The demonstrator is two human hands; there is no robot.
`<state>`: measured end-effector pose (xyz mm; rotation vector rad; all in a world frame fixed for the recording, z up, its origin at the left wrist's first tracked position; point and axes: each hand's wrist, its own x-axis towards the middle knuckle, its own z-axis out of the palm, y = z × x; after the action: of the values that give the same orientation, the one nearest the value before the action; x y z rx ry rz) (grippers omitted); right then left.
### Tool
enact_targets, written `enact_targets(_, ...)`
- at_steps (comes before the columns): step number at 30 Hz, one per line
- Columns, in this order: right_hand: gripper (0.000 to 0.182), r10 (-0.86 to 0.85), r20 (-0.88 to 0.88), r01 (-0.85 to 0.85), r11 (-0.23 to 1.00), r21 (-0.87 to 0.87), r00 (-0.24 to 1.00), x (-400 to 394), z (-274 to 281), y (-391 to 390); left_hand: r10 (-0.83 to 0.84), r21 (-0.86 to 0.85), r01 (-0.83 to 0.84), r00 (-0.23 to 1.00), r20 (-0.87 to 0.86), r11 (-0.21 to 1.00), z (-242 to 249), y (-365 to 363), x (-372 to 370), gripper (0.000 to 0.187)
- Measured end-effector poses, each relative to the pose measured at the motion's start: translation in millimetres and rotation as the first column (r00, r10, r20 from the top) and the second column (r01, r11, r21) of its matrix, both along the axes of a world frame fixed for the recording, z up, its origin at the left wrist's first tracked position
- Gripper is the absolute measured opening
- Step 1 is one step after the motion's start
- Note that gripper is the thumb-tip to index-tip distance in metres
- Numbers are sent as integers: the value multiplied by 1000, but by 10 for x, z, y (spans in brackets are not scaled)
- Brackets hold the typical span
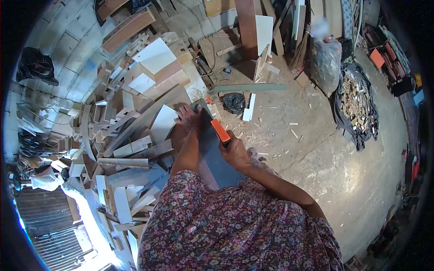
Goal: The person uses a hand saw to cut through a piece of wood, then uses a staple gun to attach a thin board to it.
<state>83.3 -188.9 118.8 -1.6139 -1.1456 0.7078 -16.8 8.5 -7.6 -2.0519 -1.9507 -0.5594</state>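
Below me a dark grey board (212, 151) stretches away from my lap. My right hand (236, 152) is closed around the handle of an orange-and-black tool (220, 131), which lies over the board's right edge; its working end is hard to make out. On the far left part of the board rests my left hand (189, 118), fingers spread, beside a dark flat piece (201, 108) at the board's far end. Whether the fingers press on that piece is unclear.
Wood offcuts (135, 149) are heaped on the left. A black plastic bundle (234, 103), a white strip (249, 107) and a long green strip (253, 87) lie ahead. Farther right are a filled clear bag (325, 65) and a dark sack of wood scraps (357, 101).
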Motion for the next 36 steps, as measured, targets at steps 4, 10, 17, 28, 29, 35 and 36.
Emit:
enact_targets(4, 17, 14, -47, -18, 996, -93, 999, 12, 12, -6, 11, -69, -10, 1000, 16, 998, -5, 17, 4, 58)
enact_targets(10, 23, -12, -116, -1, 994, -113, 993, 112, 14, -85, 22, -82, -19, 999, 43, 996, 5, 15, 10, 65)
enact_targets(17, 36, -21, -299, -38, 981, -190, 954, 195, 152, -88, 32, -194, -20, 998, 60, 981, 117, -28, 13, 68)
enact_targets(28, 39, 10, -20, -15, 965, -262, 1000, 203, 231, 66, -172, -88, 185, 976, 137, 979, 71, -67, -50, 48)
enact_targets(29, 38, 31, -18, -35, 963, -267, 999, 218, 215, 80, -214, -32, 219, 970, 111, 975, -5, -29, -55, 46)
enact_targets(35, 33, 56, 22, -51, 981, -188, 998, 200, 139, 156, -264, -19, 265, 963, 57, 964, 36, 84, -12, 40)
enact_targets(36, 33, 57, 23, -52, 981, -188, 998, 187, 130, 163, -254, -31, 256, 965, 60, 966, 66, 99, -5, 40)
